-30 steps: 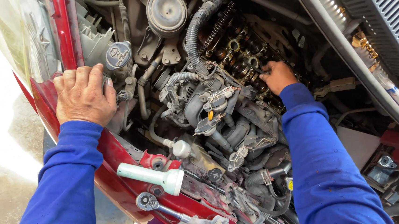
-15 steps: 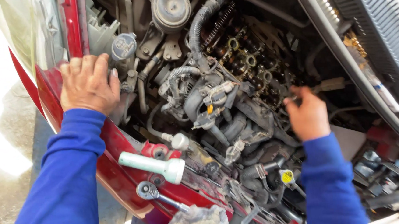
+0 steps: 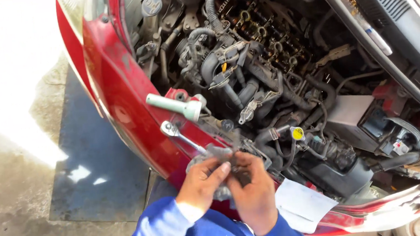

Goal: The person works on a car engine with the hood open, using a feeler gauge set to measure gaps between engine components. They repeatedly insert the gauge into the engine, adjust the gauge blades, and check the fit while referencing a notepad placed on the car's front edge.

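Both of my hands meet at the front edge of a red car's open engine bay. My left hand and my right hand pinch a grey rag between them, and a small dark part seems wrapped in it. A chrome ratchet wrench lies on the front panel just above my left hand, its handle running under the rag. A pale green cylindrical tool rests on the panel beyond it. Blue sleeves cover both arms.
The exposed cylinder head with its chain sits at the back of the bay. A yellow cap and black hoses lie right of my hands. A white paper rests on the bumper. A blue-grey mat covers the floor at left.
My left hand left the fender and my right hand left the engine; both came down to the front panel and closed on the rag. The view shifted down and left.
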